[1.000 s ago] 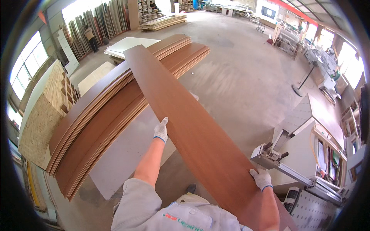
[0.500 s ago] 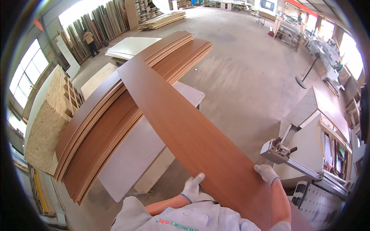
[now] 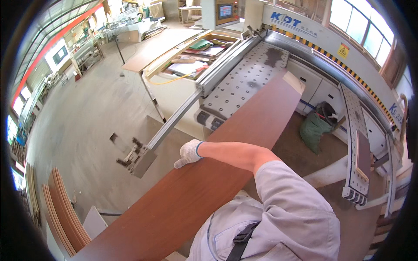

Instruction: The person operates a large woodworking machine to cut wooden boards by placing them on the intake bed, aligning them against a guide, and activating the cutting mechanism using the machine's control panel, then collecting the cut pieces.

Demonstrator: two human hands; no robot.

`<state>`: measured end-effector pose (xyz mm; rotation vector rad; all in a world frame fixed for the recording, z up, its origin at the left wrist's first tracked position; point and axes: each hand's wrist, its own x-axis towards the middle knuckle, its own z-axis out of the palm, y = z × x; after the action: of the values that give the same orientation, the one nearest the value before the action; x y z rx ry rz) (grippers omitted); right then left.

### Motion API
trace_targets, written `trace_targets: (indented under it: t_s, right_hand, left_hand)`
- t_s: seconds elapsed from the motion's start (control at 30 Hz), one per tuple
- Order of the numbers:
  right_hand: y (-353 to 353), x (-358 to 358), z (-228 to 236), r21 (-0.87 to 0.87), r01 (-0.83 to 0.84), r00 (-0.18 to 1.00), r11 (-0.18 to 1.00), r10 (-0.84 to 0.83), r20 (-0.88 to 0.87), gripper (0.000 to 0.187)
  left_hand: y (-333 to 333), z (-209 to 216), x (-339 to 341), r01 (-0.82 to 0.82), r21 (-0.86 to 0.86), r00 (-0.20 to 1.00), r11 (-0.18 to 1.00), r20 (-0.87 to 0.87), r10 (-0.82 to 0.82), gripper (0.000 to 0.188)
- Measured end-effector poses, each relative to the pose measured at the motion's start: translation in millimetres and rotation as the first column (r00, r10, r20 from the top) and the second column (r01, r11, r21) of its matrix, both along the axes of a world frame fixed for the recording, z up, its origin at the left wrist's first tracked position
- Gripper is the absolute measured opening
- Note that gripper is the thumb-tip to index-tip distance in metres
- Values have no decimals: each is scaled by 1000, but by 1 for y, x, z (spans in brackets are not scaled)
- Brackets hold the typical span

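Observation:
A long reddish-brown board point(image 3: 204, 182) runs slantwise from the lower left to the upper right, in front of my body. My right hand point(image 3: 189, 153), in a whitish glove, reaches across it and is closed on its far long edge. The upper right end of the board overlaps the perforated machine table point(image 3: 237, 85); whether it touches the table I cannot tell. My left hand is out of sight. At the lower left stands a stack of similar brown boards point(image 3: 65, 209).
A metal rail with a bracket at its end point(image 3: 137, 158) juts out left of the board. The large machine beam point(image 3: 326, 41) spans the upper right. A green sack point(image 3: 314, 132) stands on the floor, and a short brown board point(image 3: 362, 156) lies on the right-hand perforated rail.
My view has swung right, from the board stacks to the machine. My right hand stays on the same edge of the board, while my left hand has gone out of view.

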<state>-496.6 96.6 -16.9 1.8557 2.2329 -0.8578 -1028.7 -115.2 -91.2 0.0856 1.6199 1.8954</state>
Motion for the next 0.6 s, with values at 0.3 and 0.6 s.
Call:
trace_targets:
  t_s: [0.3, 0.6]
  right_hand:
    - [3, 136, -46, 172, 51, 998, 984, -44, -45, 83]
    - [-193, 216, -29, 791, 371, 929, 487, -202, -311, 39]
  left_hand:
    - [-35, -33, 137, 36, -53, 977, 998, 212, -24, 51]
    - [-52, -67, 284, 275, -14, 915, 961, 310, -258, 61]
